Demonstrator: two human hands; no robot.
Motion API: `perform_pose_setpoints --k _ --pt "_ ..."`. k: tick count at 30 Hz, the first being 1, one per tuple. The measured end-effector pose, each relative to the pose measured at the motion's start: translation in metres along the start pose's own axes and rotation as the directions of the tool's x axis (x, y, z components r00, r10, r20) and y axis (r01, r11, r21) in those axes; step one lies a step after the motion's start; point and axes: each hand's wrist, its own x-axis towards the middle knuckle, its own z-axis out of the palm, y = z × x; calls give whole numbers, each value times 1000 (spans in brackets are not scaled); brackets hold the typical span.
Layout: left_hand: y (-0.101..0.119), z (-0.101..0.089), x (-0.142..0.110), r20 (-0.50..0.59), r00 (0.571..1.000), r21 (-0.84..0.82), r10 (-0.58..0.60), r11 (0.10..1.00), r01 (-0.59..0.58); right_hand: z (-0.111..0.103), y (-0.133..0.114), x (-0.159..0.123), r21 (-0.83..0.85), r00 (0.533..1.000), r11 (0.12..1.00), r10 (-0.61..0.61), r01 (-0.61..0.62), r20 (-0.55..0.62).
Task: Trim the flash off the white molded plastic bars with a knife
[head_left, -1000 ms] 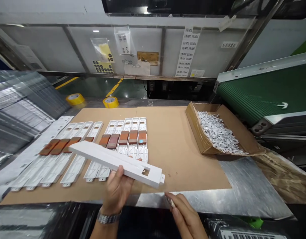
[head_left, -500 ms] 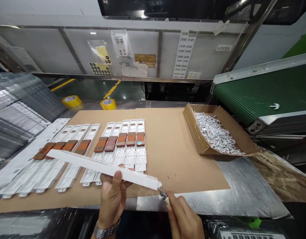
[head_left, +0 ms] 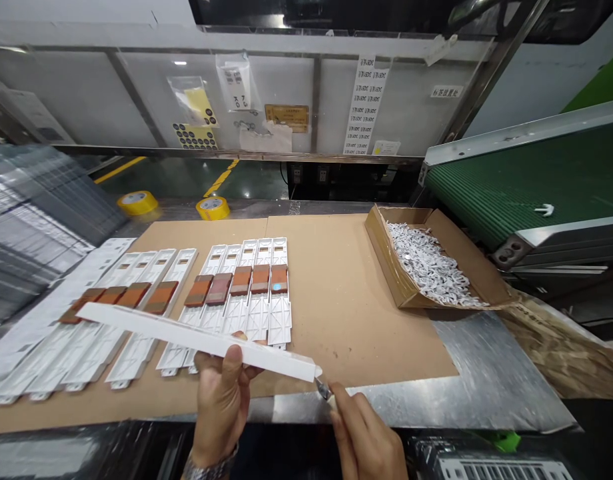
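My left hand (head_left: 224, 393) is closed around a long white plastic part (head_left: 186, 337), thumb on its near face. The part is held aslant above the bench, its far end up at the left. In my right hand (head_left: 366, 433) is a small knife (head_left: 324, 391) with a metal tip and a pale handle, mostly covered by my fingers. Its tip touches or nearly touches the right end of the white part. Behind and to the left lie several white plastic panels (head_left: 279, 313) in a row, with orange-brown blocks (head_left: 160, 297) resting across them.
A cardboard box (head_left: 394, 280) of small white pieces (head_left: 431, 267) stands at the right, beside a green conveyor belt (head_left: 526, 180) carrying one white piece. Two yellow tape rolls (head_left: 213, 207) sit at the back. Cardboard (head_left: 331, 287) covers the metal bench (head_left: 496, 373).
The view has shifted slightly. The white part's left end has dipped a little, while both hands keep their grips and the knife stays at the part's right end.
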Motion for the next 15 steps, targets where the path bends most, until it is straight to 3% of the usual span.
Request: perform_pose_setpoints --k 10,15 --pt "0 1 0 -36 999 31 -3 1000 4 3 2 -2 -150 999 988 -30 26 -27" --pt "-2 -4 2 -43 999 4 -20 1000 21 3 16 -5 -148 999 988 38 -36 7"
